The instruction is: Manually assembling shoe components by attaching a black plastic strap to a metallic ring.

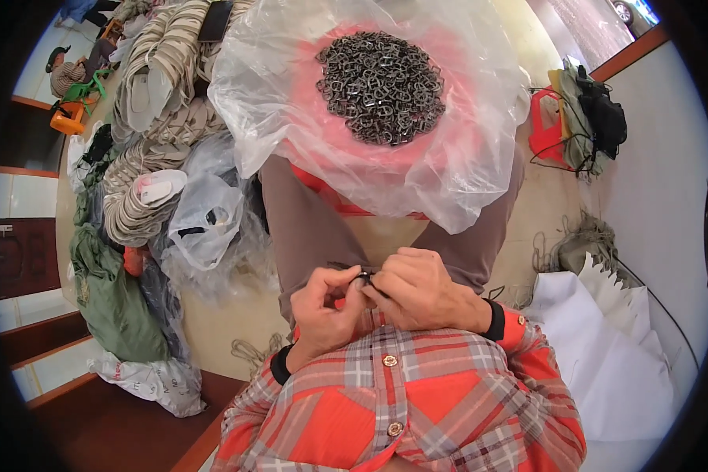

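Note:
My left hand (pixel 325 308) and my right hand (pixel 417 293) meet close in front of my chest, fingertips nearly touching. Both are closed in a pinch on a small dark buckle (pixel 363 278), largely covered by the fingers. Beyond my knees lies a heap of dark metal buckles (pixel 381 88), piled on a clear plastic sheet (pixel 472 169). A pink-red round surface shows through the sheet beneath the heap.
At the left are stacked beige shoe insoles (pixel 145 67), a clear plastic bag (pixel 206 216) and a green cloth bundle (pixel 114 303). White sheets (pixel 598 354) lie at the right, below a red stool (pixel 549 130) with bags. Another person (pixel 71 72) sits far left.

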### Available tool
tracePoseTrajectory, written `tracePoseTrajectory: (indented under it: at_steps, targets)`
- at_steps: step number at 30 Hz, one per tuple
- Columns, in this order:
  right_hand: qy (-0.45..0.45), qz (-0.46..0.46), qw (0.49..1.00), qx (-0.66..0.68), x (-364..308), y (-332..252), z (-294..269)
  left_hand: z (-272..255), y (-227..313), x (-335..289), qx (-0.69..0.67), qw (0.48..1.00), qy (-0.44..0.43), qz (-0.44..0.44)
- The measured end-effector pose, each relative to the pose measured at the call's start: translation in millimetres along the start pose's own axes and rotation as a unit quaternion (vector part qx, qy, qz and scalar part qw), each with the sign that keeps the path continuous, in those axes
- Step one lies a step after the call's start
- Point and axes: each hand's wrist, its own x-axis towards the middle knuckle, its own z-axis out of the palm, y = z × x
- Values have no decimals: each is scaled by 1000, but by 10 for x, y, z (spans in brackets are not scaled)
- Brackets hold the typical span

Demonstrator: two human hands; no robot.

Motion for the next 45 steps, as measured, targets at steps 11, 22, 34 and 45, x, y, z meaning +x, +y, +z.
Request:
tracePoseTrajectory:
  at_steps: [11, 22, 34, 45]
  targets:
    - [-33, -38, 999, -3, 49, -43, -166, 40, 258, 74, -119, 976, -39, -177]
    - [-35, -1, 997, -65, 82, 18, -117, -69, 10, 169, -142, 983, -50, -106]
    - [-109, 29, 986, -121, 349, 70, 40, -288, -211, 233, -202, 969, 20, -142]
    - [-54, 303, 930, 203, 440, 18, 22, -301, -132, 310, -275, 953, -21, -122]
